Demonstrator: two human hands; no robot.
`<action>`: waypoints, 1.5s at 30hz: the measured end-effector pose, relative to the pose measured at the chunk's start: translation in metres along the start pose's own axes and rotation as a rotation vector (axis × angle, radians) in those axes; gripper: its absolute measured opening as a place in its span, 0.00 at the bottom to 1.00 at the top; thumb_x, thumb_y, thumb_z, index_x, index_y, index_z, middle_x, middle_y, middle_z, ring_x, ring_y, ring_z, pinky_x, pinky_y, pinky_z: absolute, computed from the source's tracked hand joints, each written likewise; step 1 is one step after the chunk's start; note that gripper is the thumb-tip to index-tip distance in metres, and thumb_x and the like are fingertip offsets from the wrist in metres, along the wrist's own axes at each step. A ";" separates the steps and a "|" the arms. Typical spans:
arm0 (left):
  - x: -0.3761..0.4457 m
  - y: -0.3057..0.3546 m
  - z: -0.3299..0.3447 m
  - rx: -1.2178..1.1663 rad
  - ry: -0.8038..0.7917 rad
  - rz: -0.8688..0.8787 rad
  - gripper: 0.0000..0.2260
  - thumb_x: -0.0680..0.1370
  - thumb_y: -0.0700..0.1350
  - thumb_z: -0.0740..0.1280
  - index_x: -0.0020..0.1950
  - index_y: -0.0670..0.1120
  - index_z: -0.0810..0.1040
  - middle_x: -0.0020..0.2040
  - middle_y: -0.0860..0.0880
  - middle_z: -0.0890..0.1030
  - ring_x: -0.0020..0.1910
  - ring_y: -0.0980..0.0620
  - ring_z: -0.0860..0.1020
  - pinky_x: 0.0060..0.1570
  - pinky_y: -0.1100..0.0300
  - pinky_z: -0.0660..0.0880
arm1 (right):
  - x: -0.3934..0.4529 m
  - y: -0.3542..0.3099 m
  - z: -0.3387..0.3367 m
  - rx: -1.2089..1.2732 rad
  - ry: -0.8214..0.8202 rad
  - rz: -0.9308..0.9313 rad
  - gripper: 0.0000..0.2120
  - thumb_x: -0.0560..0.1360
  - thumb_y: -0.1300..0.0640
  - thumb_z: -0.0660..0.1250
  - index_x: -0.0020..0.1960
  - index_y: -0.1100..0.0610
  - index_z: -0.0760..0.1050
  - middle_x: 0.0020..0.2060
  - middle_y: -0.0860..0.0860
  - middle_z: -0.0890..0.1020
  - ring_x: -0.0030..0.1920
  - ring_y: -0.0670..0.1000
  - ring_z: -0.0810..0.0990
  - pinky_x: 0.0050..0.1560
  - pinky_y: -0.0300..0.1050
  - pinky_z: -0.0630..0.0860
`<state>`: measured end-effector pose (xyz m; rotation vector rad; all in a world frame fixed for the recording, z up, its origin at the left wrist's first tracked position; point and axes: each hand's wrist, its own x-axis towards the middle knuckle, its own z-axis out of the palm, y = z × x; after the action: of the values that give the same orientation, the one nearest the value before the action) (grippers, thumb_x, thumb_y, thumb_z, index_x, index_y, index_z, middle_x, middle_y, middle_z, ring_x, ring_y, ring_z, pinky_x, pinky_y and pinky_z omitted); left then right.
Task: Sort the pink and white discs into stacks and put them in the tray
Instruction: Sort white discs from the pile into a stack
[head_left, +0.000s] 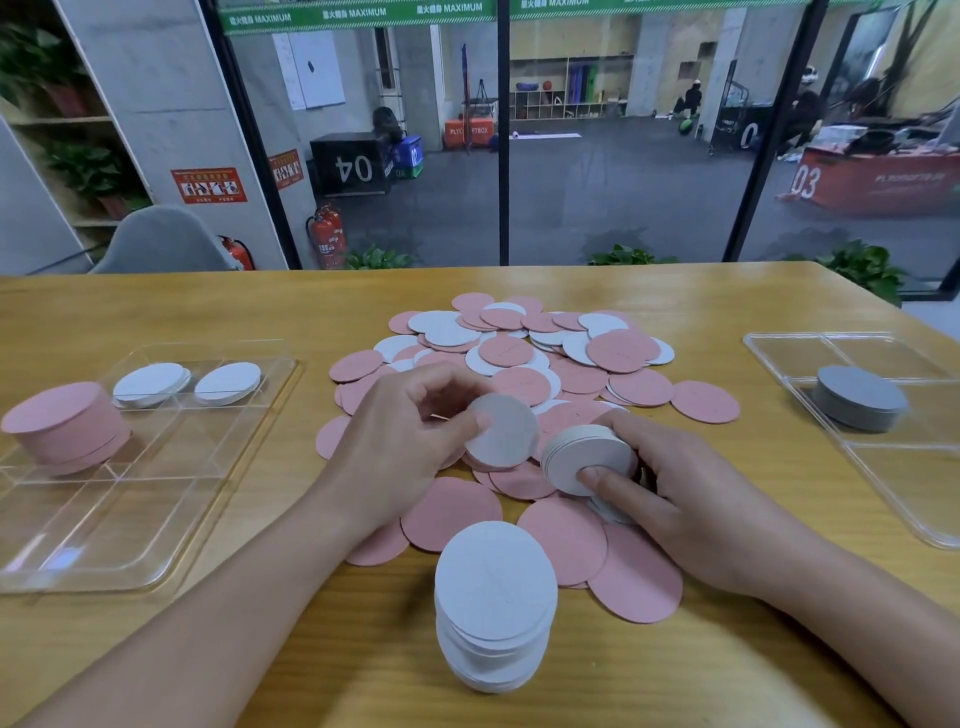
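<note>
**Sorting white discs: one disc about to meet the hand-held stack**

Nearest the viewer, a tall, slightly uneven white stack stood on the wooden table. Beyond it, the right hand was closed around a small stack of thin, matte white discs, tilted towards the left. The left hand pinched a single white disc by its edge, just left of that stack and nearly touching it. Behind lay the mixed pile of flat round discs. At far left, the clear tray held a pink stack and two low white stacks.
</note>
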<state>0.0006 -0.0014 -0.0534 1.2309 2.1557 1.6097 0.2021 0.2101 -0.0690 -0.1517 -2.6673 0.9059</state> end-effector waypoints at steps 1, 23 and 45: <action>0.000 -0.001 0.002 -0.002 -0.012 0.015 0.08 0.82 0.37 0.75 0.55 0.50 0.89 0.50 0.52 0.89 0.47 0.51 0.85 0.44 0.55 0.81 | 0.000 -0.001 0.000 0.006 0.008 -0.003 0.03 0.85 0.48 0.67 0.53 0.43 0.75 0.46 0.41 0.81 0.45 0.48 0.78 0.41 0.38 0.71; 0.000 -0.014 0.002 0.648 -0.179 0.123 0.07 0.85 0.51 0.69 0.52 0.49 0.84 0.46 0.53 0.84 0.61 0.59 0.72 0.56 0.49 0.78 | 0.001 0.001 0.002 -0.008 0.007 0.022 0.03 0.85 0.48 0.68 0.57 0.45 0.76 0.46 0.42 0.81 0.45 0.49 0.78 0.43 0.45 0.75; 0.002 -0.015 -0.002 0.536 -0.180 0.021 0.18 0.77 0.63 0.77 0.67 0.64 0.82 0.58 0.65 0.76 0.64 0.60 0.70 0.63 0.61 0.71 | 0.001 0.004 0.001 0.012 0.007 -0.005 0.02 0.85 0.49 0.68 0.54 0.44 0.75 0.47 0.43 0.81 0.46 0.50 0.78 0.43 0.44 0.74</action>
<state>-0.0088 -0.0025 -0.0650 1.4659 2.5402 0.8981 0.2005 0.2125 -0.0717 -0.1455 -2.6547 0.9180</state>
